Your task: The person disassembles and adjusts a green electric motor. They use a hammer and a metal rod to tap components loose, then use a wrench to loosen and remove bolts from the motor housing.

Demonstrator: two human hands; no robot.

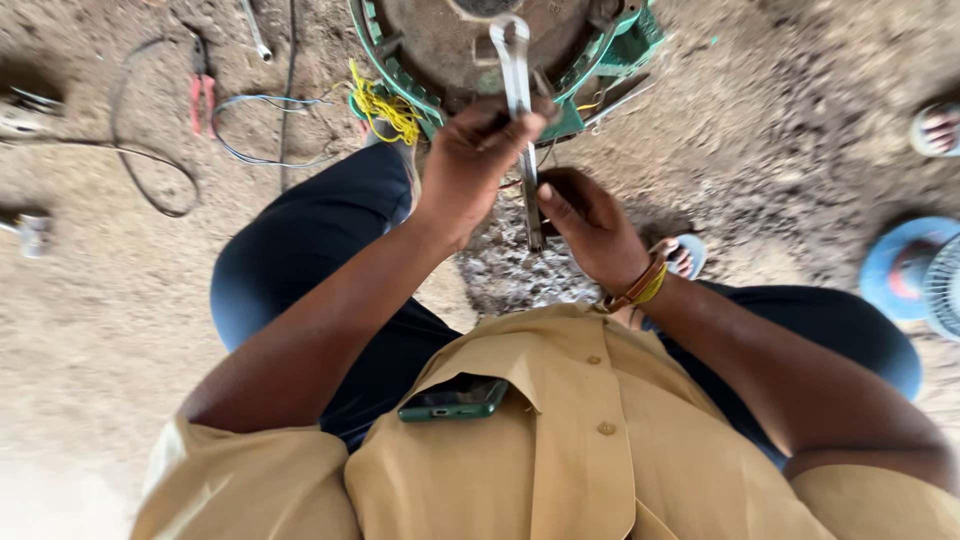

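Note:
My left hand is closed around a long steel spanner at its middle. The spanner's open jaw lies on the round rusty face of a green motor housing at the top of the view. My right hand grips the spanner's lower end near my knees, and its wrist wears a yellow and brown band. Yellow wires hang from the housing's left edge.
I squat on bare dirt ground. Red-handled pliers, a black cable and a blue-white wire lie at the upper left. A phone sticks out of my shirt pocket. Another person's sandalled foot is at the right edge.

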